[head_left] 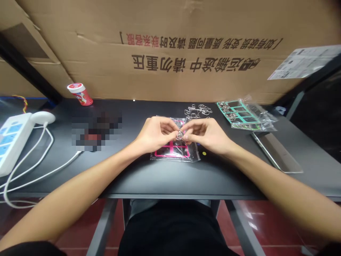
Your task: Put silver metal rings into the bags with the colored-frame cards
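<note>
**Left hand (156, 135), right hand (206, 135) together on wire ring (180, 135)**

You pinch the ring from both sides, above the pink-carded plastic packet (173, 153) mid-table; loose wire puzzles (198, 111) lie just beyond it, toward the black table's (170, 181) far edge.

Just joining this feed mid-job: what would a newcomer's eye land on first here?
First, the bare left hand and right hand meeting mid-desk, pinching a small silver bent-wire piece above a clear plastic bag holding a pink-lined card. Behind the black desk rises a large brown cardboard carton printed with upside-down Chinese characters.
</note>
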`<action>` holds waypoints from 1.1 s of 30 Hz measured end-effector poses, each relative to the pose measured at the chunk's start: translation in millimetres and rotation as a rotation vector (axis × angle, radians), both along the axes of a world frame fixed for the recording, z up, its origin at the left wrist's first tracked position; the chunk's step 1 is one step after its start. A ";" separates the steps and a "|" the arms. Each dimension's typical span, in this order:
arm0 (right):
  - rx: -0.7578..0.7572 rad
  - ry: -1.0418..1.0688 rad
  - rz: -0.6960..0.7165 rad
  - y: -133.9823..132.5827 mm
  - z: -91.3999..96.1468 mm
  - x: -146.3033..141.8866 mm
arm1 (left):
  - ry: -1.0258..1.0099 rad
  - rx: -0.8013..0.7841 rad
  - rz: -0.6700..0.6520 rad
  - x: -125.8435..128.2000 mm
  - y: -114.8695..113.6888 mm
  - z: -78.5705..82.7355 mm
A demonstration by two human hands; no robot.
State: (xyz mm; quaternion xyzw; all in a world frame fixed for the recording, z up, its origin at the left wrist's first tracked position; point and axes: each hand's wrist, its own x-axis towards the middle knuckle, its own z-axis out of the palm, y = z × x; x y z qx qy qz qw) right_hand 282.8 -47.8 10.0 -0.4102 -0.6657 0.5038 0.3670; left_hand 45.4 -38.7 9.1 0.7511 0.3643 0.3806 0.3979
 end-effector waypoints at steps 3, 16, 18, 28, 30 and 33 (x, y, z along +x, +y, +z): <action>0.003 -0.001 0.007 -1.0 1.4 -0.8 | -0.010 -0.005 -0.021 0.7 -0.4 -0.5; -0.001 -0.128 0.079 5.0 -3.0 5.2 | -0.003 0.034 -0.008 -0.2 0.6 0.4; 0.015 -0.134 0.074 5.6 -4.4 5.4 | 0.017 0.067 -0.020 0.2 -0.5 -0.7; -0.046 0.009 -0.033 3.6 -4.5 0.6 | 0.177 0.373 -0.063 -0.4 -3.5 -8.2; -0.045 0.045 -0.061 4.1 -5.9 0.0 | 0.244 0.500 -0.013 -2.2 -1.5 -8.9; -0.021 0.072 -0.076 4.9 -9.2 -0.2 | 0.298 0.599 0.050 -3.2 -0.1 -12.3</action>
